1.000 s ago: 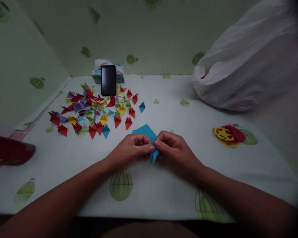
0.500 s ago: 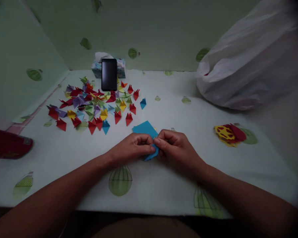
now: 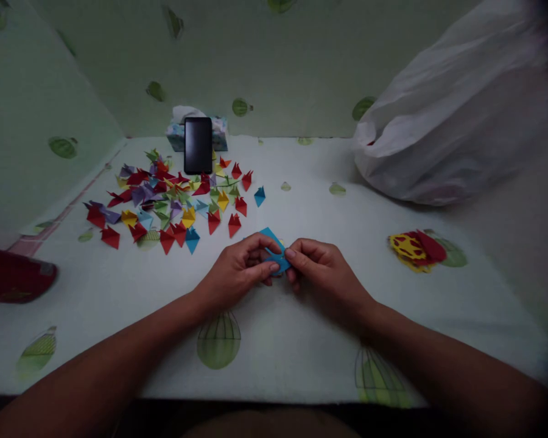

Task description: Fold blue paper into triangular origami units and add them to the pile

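Observation:
A folded piece of blue paper [image 3: 281, 260] is held between my two hands above the table. My left hand [image 3: 242, 264] grips its left side, with thumb and fingers curled onto it. On the right side, my right hand [image 3: 317, 263] pinches the paper's edge between thumb and fingers. Parts of the paper are hidden behind the fingers. Beyond my hands to the left lies a spread of small folded paper pieces [image 3: 167, 234] in red, blue, yellow, green and purple. A single blue folded piece [image 3: 260, 196] sits at its right end.
A black phone [image 3: 198, 146] leans against a tissue box [image 3: 176, 135] at the back. To the left lies a dark red cylindrical object [image 3: 16, 275]. Red and yellow paper cut-outs [image 3: 415, 248] are at right, below a large white plastic bag [image 3: 438, 134].
My left fingers have loosened and shifted a little on the blue paper, and less of the paper shows. The camera view has tilted slightly.

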Demonstrator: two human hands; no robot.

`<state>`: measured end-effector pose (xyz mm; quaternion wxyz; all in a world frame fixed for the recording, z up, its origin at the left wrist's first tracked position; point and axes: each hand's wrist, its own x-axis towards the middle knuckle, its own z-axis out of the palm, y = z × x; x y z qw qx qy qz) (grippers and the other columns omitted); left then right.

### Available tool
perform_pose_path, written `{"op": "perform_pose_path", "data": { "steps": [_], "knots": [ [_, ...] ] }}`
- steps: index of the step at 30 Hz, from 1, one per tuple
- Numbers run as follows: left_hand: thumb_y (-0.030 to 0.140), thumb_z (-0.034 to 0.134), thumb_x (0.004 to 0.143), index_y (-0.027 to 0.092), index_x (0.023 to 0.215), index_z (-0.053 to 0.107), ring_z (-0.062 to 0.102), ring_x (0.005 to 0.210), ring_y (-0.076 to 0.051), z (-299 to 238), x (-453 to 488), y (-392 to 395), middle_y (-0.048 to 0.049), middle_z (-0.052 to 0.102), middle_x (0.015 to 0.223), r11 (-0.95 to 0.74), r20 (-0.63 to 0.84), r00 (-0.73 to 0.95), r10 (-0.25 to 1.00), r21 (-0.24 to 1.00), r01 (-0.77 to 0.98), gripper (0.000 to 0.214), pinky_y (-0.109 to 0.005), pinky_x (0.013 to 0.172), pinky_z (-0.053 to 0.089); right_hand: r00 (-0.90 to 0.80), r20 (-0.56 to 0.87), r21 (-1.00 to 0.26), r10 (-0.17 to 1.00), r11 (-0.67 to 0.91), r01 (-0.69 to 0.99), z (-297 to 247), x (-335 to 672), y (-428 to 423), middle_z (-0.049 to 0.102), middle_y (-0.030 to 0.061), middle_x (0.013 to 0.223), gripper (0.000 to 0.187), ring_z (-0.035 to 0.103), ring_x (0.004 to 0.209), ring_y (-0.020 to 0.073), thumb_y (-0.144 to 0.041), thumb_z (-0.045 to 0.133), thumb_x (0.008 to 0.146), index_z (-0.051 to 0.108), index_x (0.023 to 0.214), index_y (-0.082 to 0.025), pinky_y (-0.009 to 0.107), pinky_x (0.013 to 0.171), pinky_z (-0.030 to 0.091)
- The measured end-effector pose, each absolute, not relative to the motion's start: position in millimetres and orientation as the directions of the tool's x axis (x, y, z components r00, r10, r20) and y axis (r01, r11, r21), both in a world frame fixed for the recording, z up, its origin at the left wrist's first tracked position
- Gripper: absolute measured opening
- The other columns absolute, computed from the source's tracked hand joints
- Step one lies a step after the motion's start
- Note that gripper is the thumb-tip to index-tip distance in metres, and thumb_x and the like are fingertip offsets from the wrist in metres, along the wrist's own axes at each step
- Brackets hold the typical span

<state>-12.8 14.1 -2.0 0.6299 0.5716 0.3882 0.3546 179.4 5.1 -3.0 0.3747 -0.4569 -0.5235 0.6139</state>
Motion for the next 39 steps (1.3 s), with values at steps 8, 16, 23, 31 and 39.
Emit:
{"op": "perform_pose_path", "data": {
  "steps": [8, 16, 23, 31, 39],
  "knots": [
    [0.021, 0.071, 0.085, 0.019, 0.088, 0.069, 0.060, 0.066, -0.012, 1.3, -14.6, 12.7, 0.0004, 0.068, 0.075, -0.150, 0.060, 0.402, 0.914, 0.969, 0.195, 0.004, -0.025, 0.064, 0.048, -0.312, -0.193, -0.979, 0.930, -0.204, -0.001, -3.7, 179.0, 4.6, 0.060, -0.0024, 0.059, 0.042, 0.051, 0.049, 0.0072, -0.053, 0.072, 0.086, 0.057, 0.070, -0.016, 0.022, 0.051, 0.039],
    [0.022, 0.072, 0.086, 0.020, 0.090, 0.069, 0.061, 0.069, -0.013, 1.2, -16.4, 13.1, 0.0006, 0.069, 0.076, -0.207, 0.094, 0.395, 0.914, 0.945, 0.252, 0.005, -0.025, 0.067, 0.047, -0.369, -0.228, -0.953, 0.901, -0.284, -0.107, -6.5, 179.1, 6.8, 0.061, -0.0026, 0.058, 0.043, 0.051, 0.048, 0.0070, -0.052, 0.076, 0.083, 0.056, 0.070, -0.017, 0.021, 0.050, 0.039],
    [0.020, 0.071, 0.087, 0.019, 0.084, 0.069, 0.063, 0.073, -0.014, 0.8, -16.0, 14.1, -0.0011, 0.070, 0.080, -0.229, 0.120, 0.409, 0.905, 0.947, 0.228, 0.004, -0.025, 0.069, 0.048, -0.391, -0.249, -0.932, 0.886, -0.329, -0.150, -8.8, 179.4, 7.9, 0.061, -0.0028, 0.057, 0.041, 0.051, 0.046, 0.0065, -0.050, 0.075, 0.084, 0.056, 0.070, -0.016, 0.021, 0.050, 0.039],
    [0.022, 0.072, 0.086, 0.018, 0.089, 0.068, 0.063, 0.068, -0.012, 0.2, -18.1, 14.9, 0.0014, 0.068, 0.074, -0.177, 0.057, 0.414, 0.909, 0.950, 0.258, 0.006, -0.024, 0.066, 0.047, -0.402, -0.244, -0.936, 0.882, -0.323, -0.140, -8.8, 179.0, 8.7, 0.061, -0.0029, 0.059, 0.040, 0.052, 0.047, 0.0064, -0.050, 0.075, 0.084, 0.057, 0.072, -0.016, 0.020, 0.049, 0.041],
    [0.030, 0.074, 0.082, 0.017, 0.082, 0.065, 0.058, 0.069, -0.013, -0.7, -13.5, 12.8, -0.0009, 0.066, 0.076, -0.025, -0.036, 0.358, 0.933, 0.986, 0.162, 0.017, -0.026, 0.064, 0.046, -0.366, -0.162, -0.984, 0.917, -0.177, -0.007, -4.2, 177.1, 6.1, 0.058, -0.0036, 0.058, 0.034, 0.051, 0.050, 0.0063, -0.044, 0.065, 0.090, 0.054, 0.073, -0.017, 0.019, 0.050, 0.040]
  ]
}}
